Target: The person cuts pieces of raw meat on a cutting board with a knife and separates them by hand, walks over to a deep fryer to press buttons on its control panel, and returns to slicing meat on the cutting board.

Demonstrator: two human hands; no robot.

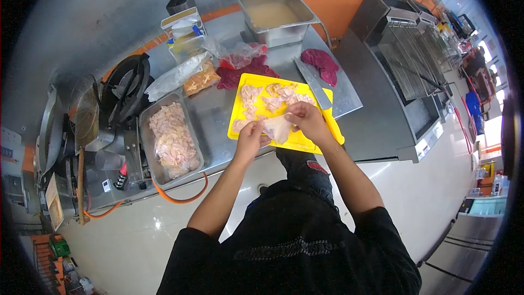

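Note:
A thin, pale piece of raw chicken skin (279,129) is stretched between my two hands, just above the near edge of a yellow cutting board (303,141). My left hand (251,139) pinches its left side. On the other side, the fingers of my right hand (305,121) are closed on its upper right edge. More pale pieces of chicken skin (281,94) lie spread over the board. A large knife (312,82) rests along the board's right side, its blade pointing away from me and its yellow handle (332,126) near my right wrist.
Left of the board stands a metal tray (200,155) heaped with pale raw pieces (170,139). Behind are dark red cloths (320,65), a bag of orange bits (200,78) and a deep steel pan (281,37) of cloudy liquid. A fryer (406,71) stands to the right, pans (125,84) far left.

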